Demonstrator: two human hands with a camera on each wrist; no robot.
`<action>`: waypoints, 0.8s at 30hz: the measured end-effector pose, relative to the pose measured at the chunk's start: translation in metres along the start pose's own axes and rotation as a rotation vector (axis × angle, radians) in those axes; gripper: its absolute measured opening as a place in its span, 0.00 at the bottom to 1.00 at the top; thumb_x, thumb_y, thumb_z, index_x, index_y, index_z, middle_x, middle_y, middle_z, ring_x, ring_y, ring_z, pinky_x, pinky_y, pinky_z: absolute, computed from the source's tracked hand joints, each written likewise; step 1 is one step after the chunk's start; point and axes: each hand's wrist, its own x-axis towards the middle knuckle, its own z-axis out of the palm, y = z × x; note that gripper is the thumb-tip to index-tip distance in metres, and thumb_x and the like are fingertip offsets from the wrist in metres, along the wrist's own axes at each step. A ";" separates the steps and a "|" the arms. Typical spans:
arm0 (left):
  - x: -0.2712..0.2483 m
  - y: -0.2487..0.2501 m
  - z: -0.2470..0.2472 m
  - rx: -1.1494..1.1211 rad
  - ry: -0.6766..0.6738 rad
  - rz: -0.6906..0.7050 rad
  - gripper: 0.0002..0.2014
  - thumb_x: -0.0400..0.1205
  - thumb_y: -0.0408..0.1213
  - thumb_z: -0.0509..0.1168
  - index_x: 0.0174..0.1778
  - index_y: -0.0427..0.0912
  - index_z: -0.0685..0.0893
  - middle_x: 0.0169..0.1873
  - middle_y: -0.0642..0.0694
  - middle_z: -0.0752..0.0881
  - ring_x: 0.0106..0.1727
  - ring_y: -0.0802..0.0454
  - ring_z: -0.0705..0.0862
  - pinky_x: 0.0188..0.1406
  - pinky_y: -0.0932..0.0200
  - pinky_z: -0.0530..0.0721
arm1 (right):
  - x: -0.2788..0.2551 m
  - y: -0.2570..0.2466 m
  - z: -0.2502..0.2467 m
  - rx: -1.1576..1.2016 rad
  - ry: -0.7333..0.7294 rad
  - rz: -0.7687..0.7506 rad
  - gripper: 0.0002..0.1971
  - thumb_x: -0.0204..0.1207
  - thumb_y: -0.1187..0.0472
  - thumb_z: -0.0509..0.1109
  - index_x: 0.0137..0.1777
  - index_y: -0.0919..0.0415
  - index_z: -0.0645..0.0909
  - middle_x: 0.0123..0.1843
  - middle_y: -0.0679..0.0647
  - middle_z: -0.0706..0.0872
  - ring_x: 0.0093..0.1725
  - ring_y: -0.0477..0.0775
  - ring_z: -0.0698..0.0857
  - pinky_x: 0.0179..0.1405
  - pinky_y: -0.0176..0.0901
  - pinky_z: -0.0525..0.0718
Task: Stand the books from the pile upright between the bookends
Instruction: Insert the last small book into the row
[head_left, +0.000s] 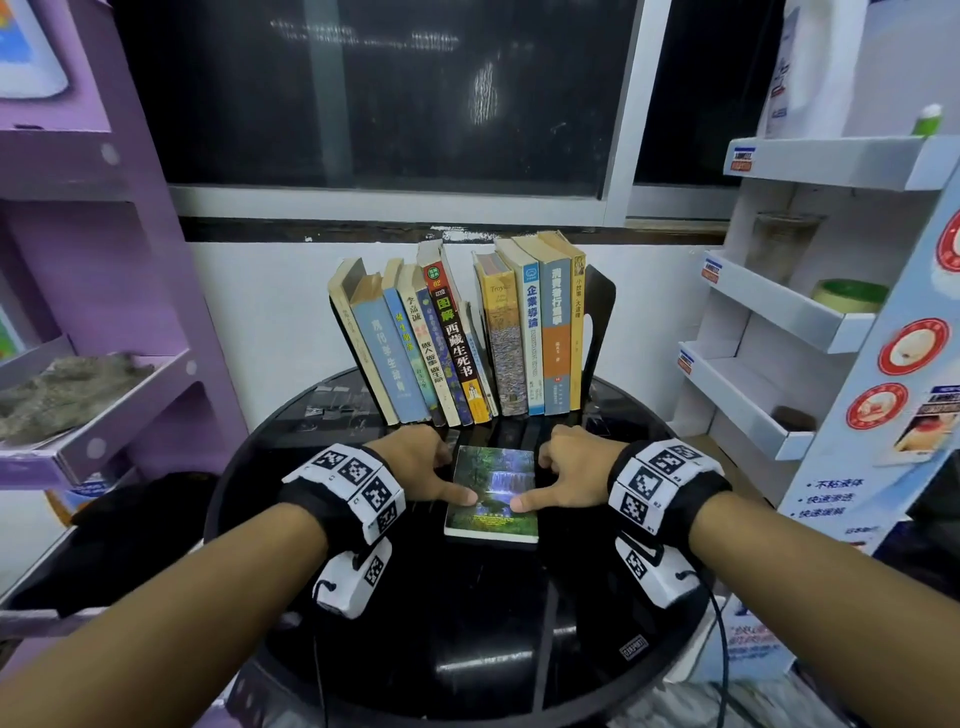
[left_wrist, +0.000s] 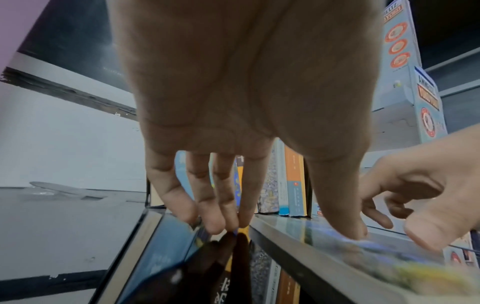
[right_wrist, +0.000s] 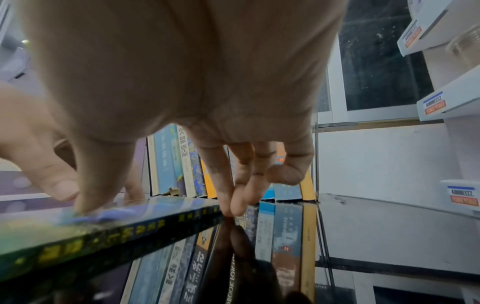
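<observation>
One book with a waterfall cover (head_left: 492, 488) lies flat on the black round glass table (head_left: 467, 623), in front of a row of upright books (head_left: 457, 338). The row leans left at its left half and ends against a black bookend (head_left: 600, 322) on the right. My left hand (head_left: 453, 475) has its thumb (left_wrist: 350, 226) pressed on the cover, and its straight fingers (left_wrist: 221, 216) touch the table at the book's left edge. My right hand (head_left: 531, 480) mirrors it: its thumb (right_wrist: 85, 197) is on the cover and its fingertips (right_wrist: 233, 201) are on the table by the spine (right_wrist: 116, 232).
A purple shelf unit (head_left: 104, 260) stands close on the left, with a black cloth (head_left: 130, 519) below it. A white cardboard display rack (head_left: 779, 322) stands on the right. A cable (head_left: 719, 649) hangs from my right wrist. A dark window is behind the books.
</observation>
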 end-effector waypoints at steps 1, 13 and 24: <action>0.001 0.002 0.000 0.001 -0.004 0.000 0.43 0.73 0.70 0.69 0.71 0.36 0.83 0.57 0.43 0.88 0.58 0.46 0.86 0.65 0.45 0.85 | 0.001 0.000 0.001 0.007 0.004 0.004 0.44 0.64 0.21 0.68 0.50 0.68 0.81 0.53 0.59 0.77 0.52 0.58 0.75 0.53 0.53 0.80; 0.007 0.010 0.000 -0.045 0.002 0.002 0.39 0.73 0.61 0.75 0.71 0.35 0.81 0.63 0.44 0.86 0.62 0.46 0.85 0.67 0.49 0.83 | 0.006 -0.005 0.000 0.063 -0.025 -0.018 0.47 0.65 0.26 0.73 0.65 0.71 0.79 0.62 0.63 0.75 0.60 0.61 0.76 0.62 0.53 0.81; 0.007 0.009 0.002 -0.100 0.031 -0.014 0.38 0.71 0.60 0.78 0.68 0.36 0.82 0.61 0.44 0.87 0.60 0.46 0.86 0.64 0.50 0.85 | 0.007 -0.004 -0.001 0.109 -0.037 -0.001 0.45 0.64 0.28 0.76 0.64 0.68 0.78 0.62 0.61 0.73 0.60 0.60 0.77 0.63 0.56 0.82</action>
